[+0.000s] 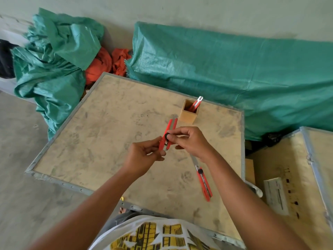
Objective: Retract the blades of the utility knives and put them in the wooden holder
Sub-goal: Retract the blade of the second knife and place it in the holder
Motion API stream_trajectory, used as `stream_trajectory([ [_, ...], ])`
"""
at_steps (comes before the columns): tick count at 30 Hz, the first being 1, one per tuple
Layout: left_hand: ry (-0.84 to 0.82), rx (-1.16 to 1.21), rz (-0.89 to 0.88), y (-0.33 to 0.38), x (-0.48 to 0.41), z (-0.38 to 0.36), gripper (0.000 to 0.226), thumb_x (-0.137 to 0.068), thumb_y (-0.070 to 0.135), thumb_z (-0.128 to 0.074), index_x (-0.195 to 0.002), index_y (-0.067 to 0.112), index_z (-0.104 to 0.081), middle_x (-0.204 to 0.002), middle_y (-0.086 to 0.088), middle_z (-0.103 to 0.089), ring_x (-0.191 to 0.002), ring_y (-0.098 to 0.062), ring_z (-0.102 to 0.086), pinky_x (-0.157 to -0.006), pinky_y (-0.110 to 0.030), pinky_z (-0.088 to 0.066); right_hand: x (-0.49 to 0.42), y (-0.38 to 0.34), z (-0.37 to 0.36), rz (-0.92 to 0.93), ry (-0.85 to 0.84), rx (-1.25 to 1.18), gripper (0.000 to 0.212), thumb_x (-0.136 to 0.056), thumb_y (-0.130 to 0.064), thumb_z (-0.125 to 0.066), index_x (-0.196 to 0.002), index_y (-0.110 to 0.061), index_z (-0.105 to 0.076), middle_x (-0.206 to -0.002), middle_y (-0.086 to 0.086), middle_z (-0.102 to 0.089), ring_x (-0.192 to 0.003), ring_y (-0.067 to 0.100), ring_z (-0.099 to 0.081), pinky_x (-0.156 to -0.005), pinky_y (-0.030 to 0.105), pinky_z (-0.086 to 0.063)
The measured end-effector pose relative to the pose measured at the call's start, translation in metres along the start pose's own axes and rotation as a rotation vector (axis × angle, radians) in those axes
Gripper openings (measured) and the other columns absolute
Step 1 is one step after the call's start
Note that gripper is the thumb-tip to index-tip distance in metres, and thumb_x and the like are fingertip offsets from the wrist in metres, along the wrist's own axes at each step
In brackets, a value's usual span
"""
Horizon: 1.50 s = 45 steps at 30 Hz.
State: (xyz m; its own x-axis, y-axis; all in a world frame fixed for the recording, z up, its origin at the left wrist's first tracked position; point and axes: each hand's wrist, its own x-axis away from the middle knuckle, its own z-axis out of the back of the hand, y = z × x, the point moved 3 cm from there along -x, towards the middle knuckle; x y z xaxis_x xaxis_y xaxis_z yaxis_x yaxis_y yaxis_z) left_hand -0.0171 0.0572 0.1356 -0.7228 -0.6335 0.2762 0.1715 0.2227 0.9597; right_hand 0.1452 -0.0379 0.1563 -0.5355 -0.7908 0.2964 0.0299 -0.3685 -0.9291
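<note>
I hold a red utility knife [169, 131] above the middle of the plywood table top [108, 134]. My left hand [144, 157] grips its lower end. My right hand [191, 141] pinches the black slider knob on its body. A second red knife [203, 183] lies flat on the table to the right, its blade out and partly hidden under my right wrist. The small square wooden holder [188, 114] stands upright beyond my hands, with at least one red knife [197, 103] sticking out of it.
Green tarpaulin bundles [234, 74] and orange cloth [108, 64] lie on the floor behind the table. A second wooden crate [295, 177] with a white paper strip on it stands at the right. Bare concrete floor lies to the left.
</note>
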Motion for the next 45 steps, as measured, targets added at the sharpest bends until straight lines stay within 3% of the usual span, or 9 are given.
stream_trajectory([
  [5,0.007,0.015,-0.036,0.01,0.0,-0.019,0.048,-0.078,-0.011,-0.073,-0.123,0.003,-0.066,-0.101,-0.019,-0.076,-0.095,-0.03,-0.072,-0.074,-0.036,-0.063,0.016,-0.001,0.013,0.104,-0.01,0.119,0.022,-0.09,-0.02,-0.078,-0.111,-0.021,-0.08,-0.1,-0.001,-0.081,-0.087,0.022,-0.076,-0.076,0.034,-0.065],
  [8,0.004,0.025,-0.061,0.014,0.003,-0.031,0.048,-0.076,-0.011,-0.075,-0.12,0.006,-0.068,-0.1,-0.019,-0.076,-0.092,-0.027,-0.072,-0.072,-0.036,-0.063,0.023,-0.004,0.023,0.169,-0.012,0.207,0.026,-0.09,-0.022,-0.077,-0.116,-0.028,-0.078,-0.108,-0.011,-0.079,-0.084,0.015,-0.075,-0.081,0.029,-0.063],
  [15,-0.009,0.002,-0.08,0.016,-0.003,-0.051,0.05,-0.073,-0.014,-0.075,-0.119,0.005,-0.068,-0.095,-0.018,-0.077,-0.084,-0.022,-0.07,-0.072,-0.038,-0.063,0.035,-0.002,0.037,0.24,0.21,0.287,0.018,-0.082,-0.028,-0.084,-0.095,-0.023,-0.072,-0.099,-0.009,-0.075,-0.079,0.004,-0.072,-0.072,0.014,-0.055],
  [19,-0.041,-0.02,-0.094,0.018,-0.007,-0.061,0.05,-0.073,-0.012,-0.077,-0.117,0.011,-0.071,-0.093,-0.01,-0.079,-0.084,-0.021,-0.074,-0.073,-0.037,-0.063,0.037,0.001,0.047,0.25,0.16,0.238,0.027,-0.086,-0.026,-0.08,-0.112,-0.027,-0.074,-0.108,-0.01,-0.074,-0.086,0.008,-0.072,-0.08,0.02,-0.059],
  [25,-0.07,-0.02,-0.101,0.022,-0.013,-0.074,0.05,-0.072,-0.012,-0.077,-0.113,0.016,-0.072,-0.089,-0.008,-0.079,-0.081,-0.02,-0.074,-0.072,-0.036,-0.063,0.041,0.002,0.06,0.283,0.281,0.247,0.017,-0.08,-0.027,-0.085,-0.093,-0.021,-0.075,-0.093,-0.012,-0.075,-0.081,0.007,-0.072,-0.071,0.021,-0.06],
  [30,-0.091,-0.028,-0.084,0.021,-0.02,-0.085,0.051,-0.071,-0.012,-0.078,-0.109,0.021,-0.073,-0.091,-0.007,-0.08,-0.084,-0.021,-0.075,-0.073,-0.036,-0.063,0.042,0.007,0.071,0.285,0.236,0.227,0.025,-0.083,-0.024,-0.083,-0.107,-0.026,-0.077,-0.105,-0.01,-0.075,-0.088,0.008,-0.072,-0.078,0.022,-0.061],
  [36,-0.106,-0.046,-0.072,0.018,-0.029,-0.1,0.049,-0.073,-0.011,-0.077,-0.116,0.011,-0.072,-0.091,-0.009,-0.079,-0.084,-0.02,-0.074,-0.076,-0.038,-0.062,0.037,0.015,0.081,0.241,0.383,0.19,0.026,-0.076,-0.034,-0.088,-0.084,-0.019,-0.069,-0.086,-0.008,-0.074,-0.079,0.009,-0.073,-0.065,0.023,-0.061],
  [41,-0.094,-0.013,-0.036,0.016,-0.053,-0.106,0.053,-0.071,-0.011,-0.079,-0.12,0.008,-0.069,-0.099,-0.012,-0.078,-0.09,-0.027,-0.074,-0.075,-0.038,-0.062,0.007,0.021,0.105,0.193,0.35,0.073,0.02,-0.091,-0.028,-0.075,-0.109,-0.021,-0.073,-0.105,-0.006,-0.076,-0.098,0.01,-0.074,-0.085,0.039,-0.064],
  [45,-0.086,-0.072,-0.041,0.017,-0.088,-0.109,0.054,-0.074,-0.01,-0.078,-0.123,0.011,-0.068,-0.103,-0.008,-0.078,-0.089,-0.026,-0.074,-0.076,-0.037,-0.063,-0.037,0.022,0.125,0.154,0.373,0.081,0.027,-0.09,-0.01,-0.075,-0.115,-0.018,-0.073,-0.105,0.001,-0.076,-0.091,0.017,-0.077,-0.082,0.044,-0.065],
])
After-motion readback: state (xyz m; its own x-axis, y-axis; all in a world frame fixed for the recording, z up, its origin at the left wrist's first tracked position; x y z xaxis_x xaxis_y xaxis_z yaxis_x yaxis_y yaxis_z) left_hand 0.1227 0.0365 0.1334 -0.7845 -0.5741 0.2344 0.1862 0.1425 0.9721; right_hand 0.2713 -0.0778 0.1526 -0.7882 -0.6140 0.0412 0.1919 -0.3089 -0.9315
